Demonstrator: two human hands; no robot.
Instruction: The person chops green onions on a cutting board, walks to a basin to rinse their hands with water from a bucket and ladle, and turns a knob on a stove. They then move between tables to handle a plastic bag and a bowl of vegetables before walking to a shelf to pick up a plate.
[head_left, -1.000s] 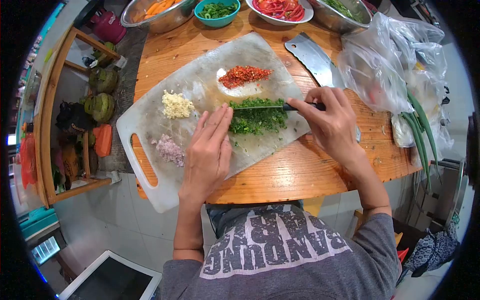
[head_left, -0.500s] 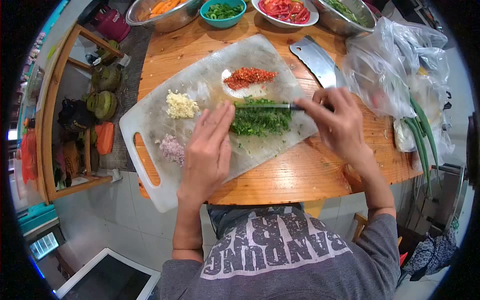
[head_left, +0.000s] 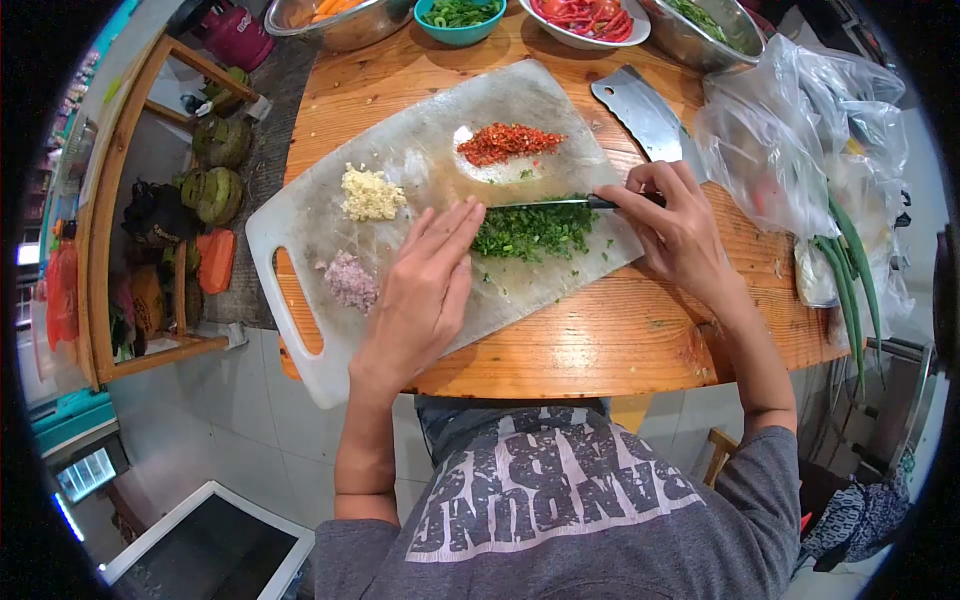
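My right hand [head_left: 675, 225] is closed round the black handle of a knife [head_left: 545, 204]. The blade lies across the far edge of a pile of chopped green herbs [head_left: 535, 232] on a white cutting board [head_left: 420, 135]. With fingers stretched out flat, my left hand [head_left: 425, 280] rests at the knife's tip and hides it. Minced red chili [head_left: 510, 143] sits beyond the blade. Left of it are finely chopped garlic [head_left: 371, 193] and a small heap of minced shallot [head_left: 350, 281], partly beside my left wrist.
A cleaver [head_left: 640, 110] lies right of the board, near plastic bags [head_left: 770, 130] and green onion stalks [head_left: 848, 270]. Along the far edge stand a teal bowl [head_left: 460, 32] of chopped greens, a white bowl [head_left: 600, 42] of red slices, and metal bowls [head_left: 355, 35].
The view has shifted slightly. Herbs that lay beyond the blade are now mostly on its near side. Both hands keep nearly the same place on the knife.
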